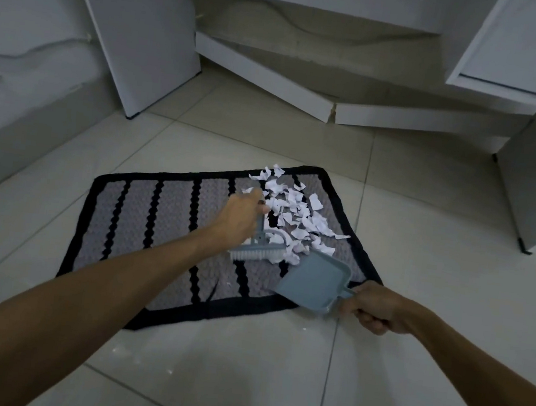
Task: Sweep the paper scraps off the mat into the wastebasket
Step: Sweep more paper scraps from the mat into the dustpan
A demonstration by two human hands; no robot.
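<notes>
My left hand [241, 219] is closed around the handle of a small brush [259, 252], its bristles down on the mat [144, 208]. My right hand [378, 309] grips the handle of a blue dustpan [312, 284], tilted with its lip at the mat's right edge. The paper scraps [292, 212] lie heaped on the mat at about 1 o'clock from the brush, reaching the dustpan's mouth. The mat lies on the tiled floor [237, 384], with white cabinet panels [139, 28] at 12 o'clock.
</notes>
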